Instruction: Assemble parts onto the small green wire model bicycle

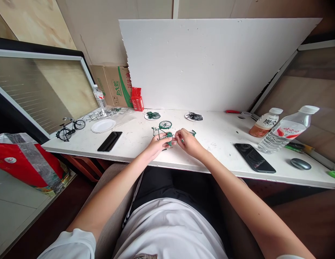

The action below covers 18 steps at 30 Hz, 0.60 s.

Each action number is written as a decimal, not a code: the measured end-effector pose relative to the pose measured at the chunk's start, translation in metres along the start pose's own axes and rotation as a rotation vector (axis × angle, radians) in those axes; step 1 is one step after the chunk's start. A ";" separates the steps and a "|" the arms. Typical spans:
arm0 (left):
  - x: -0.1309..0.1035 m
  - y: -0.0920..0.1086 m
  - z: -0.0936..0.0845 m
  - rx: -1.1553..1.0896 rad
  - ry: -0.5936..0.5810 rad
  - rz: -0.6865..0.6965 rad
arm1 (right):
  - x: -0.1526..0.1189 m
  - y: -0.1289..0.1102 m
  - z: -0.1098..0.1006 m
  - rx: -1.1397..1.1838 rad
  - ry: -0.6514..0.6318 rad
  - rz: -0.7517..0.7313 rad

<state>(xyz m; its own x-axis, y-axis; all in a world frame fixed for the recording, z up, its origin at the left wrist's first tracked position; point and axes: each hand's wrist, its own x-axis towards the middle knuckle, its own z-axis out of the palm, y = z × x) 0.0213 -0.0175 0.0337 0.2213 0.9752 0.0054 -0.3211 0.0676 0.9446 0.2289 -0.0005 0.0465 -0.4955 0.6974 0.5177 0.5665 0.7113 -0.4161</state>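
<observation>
A green model bicycle (165, 125) is tipped over near the table's front edge, its wheel pointing away from me. My left hand (157, 144) has its fingers wrapped around the bicycle's near part. Close on its right, my right hand (187, 141) pinches at the same part; whatever lies between its fingertips is too small to make out. Just behind the right hand lies another small green piece (193, 132), partly covered by it.
White plates with green parts (153, 115) and black parts (194, 116) stand behind. A black model bicycle (70, 128), an empty plate (103, 126) and a phone (110, 141) are left. Another phone (254, 157), bottles (290, 127) and a mouse (300, 163) are right.
</observation>
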 end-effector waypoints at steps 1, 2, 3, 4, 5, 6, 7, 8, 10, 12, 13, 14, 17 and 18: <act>0.000 0.000 0.000 0.002 0.001 -0.004 | 0.000 0.000 0.000 -0.032 0.000 -0.011; 0.000 0.000 0.000 0.005 0.006 -0.009 | -0.001 0.001 0.000 -0.057 -0.003 -0.021; 0.000 0.000 0.000 0.007 0.015 -0.014 | -0.001 0.001 -0.001 -0.073 -0.007 -0.029; 0.000 0.000 0.000 0.008 0.024 -0.018 | -0.001 0.001 -0.002 -0.083 -0.012 -0.037; 0.000 0.000 0.000 0.009 0.034 -0.022 | -0.001 0.001 -0.002 -0.092 -0.015 -0.040; 0.000 0.000 0.000 0.011 0.047 -0.024 | -0.001 0.000 -0.003 -0.098 -0.018 -0.038; 0.000 0.001 -0.001 0.016 0.057 -0.025 | -0.001 0.000 -0.004 -0.099 -0.021 -0.031; -0.001 0.001 -0.001 0.026 0.064 -0.025 | -0.001 -0.001 -0.005 -0.096 -0.023 -0.020; -0.001 0.002 -0.001 0.056 0.076 -0.021 | -0.001 -0.001 -0.005 -0.067 -0.025 0.006; -0.002 0.003 -0.001 0.087 0.082 -0.011 | 0.000 -0.001 -0.005 -0.003 -0.015 0.040; -0.003 0.003 -0.001 0.100 0.086 -0.006 | 0.001 0.000 -0.004 0.038 -0.006 0.061; -0.003 0.003 0.000 0.113 0.091 -0.001 | 0.001 0.001 -0.003 0.081 0.004 0.086; -0.004 0.003 0.002 0.150 0.114 0.014 | 0.003 0.003 0.000 0.197 0.030 0.159; -0.004 0.003 0.003 0.160 0.119 0.016 | 0.003 0.003 0.001 0.225 0.035 0.179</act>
<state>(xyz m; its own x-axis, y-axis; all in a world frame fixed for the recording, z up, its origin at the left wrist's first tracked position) 0.0221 -0.0217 0.0370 0.1035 0.9946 -0.0090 -0.1711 0.0267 0.9849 0.2283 0.0035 0.0463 -0.3756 0.8128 0.4453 0.4806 0.5816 -0.6564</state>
